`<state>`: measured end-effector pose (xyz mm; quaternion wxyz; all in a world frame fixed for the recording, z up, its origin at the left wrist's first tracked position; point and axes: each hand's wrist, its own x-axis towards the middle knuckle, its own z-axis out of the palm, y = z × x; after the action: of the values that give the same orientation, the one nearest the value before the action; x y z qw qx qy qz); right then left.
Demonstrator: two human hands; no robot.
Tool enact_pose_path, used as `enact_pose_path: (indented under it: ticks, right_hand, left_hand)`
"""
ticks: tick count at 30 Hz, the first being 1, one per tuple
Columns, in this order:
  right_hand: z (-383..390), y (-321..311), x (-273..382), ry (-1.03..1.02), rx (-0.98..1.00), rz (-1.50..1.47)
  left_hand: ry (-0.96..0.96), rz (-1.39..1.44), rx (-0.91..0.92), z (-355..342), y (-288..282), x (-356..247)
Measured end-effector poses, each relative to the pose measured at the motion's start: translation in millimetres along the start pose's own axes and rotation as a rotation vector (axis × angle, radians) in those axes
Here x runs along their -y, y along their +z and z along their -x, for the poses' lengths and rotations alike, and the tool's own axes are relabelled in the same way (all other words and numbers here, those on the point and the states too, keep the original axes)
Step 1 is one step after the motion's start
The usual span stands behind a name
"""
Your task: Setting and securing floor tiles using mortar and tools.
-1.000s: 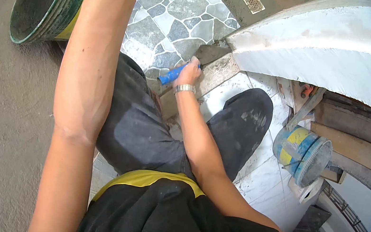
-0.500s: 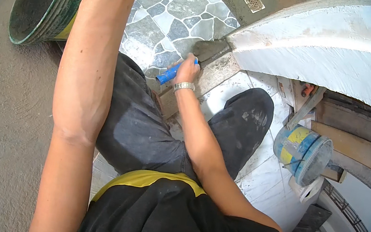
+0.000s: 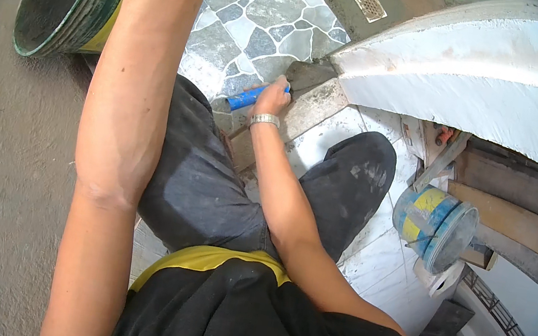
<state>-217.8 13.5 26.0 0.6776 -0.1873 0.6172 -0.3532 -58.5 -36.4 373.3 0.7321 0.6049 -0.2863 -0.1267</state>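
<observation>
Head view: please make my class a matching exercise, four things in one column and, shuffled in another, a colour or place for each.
Things
1. Tool handle
2. Wristband
3. Drain grate
4. Ribbed bucket

Descriptions
A. Perforated, near the top edge, right of centre
B. Green and yellow, upper left
C. Silver
D. Blue, in the right hand

Pairs: 1-D, 2-C, 3-A, 4-B

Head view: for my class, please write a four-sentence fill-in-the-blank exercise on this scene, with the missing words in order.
1. The right hand grips a trowel by its ____ handle.
2. The green bucket has a wide ____ band on its outside.
3. The drain grate is near the picture's ____ edge.
4. The blue bucket is on the picture's ____ side.

Missing words: blue; yellow; top; right
</observation>
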Motion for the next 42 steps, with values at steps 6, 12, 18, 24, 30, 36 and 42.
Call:
enact_pose_path:
  ticks: [6,12,18,24,30,36,42]
  right_hand:
    - [-5.2,6.4,0.4,0.016,-0.034,-0.018]
    - [-15.9,2.7,-8.6,-0.014,0.032,0.127]
    - [-3.4,-3.0,1.5,0.038,0.029,0.059]
    - [-9.6,-28.0,-16.6,-0.107,0.123,0.306]
    - [-16.3,-54.1,-55.5,-0.179,-0.022,0.468]
    - [-17.1,-42.2,-47.7,-0.289,0.089,0.533]
    - [-26.2,-47.3,-54.8,-0.165,-0.017,0.507]
  left_hand:
    - [0.021,0.016,-0.014,-1.8,-1.4,3.3]
    - [0.021,0.008,0.016,-0.7,-2.7,1.7]
    - [-0.019,-0.019,-0.026,0.9,1.0,-2.8]
    - [-0.01,0.025,0.006,-2.0,0.4,1.2]
    - [0.061,-0.055,0.004,9.6,5.6,2.5]
    - [0.054,-0.065,0.017,16.4,7.1,-3.5]
    - [-0.064,-0.098,-0.018,15.5,10.2,-11.1]
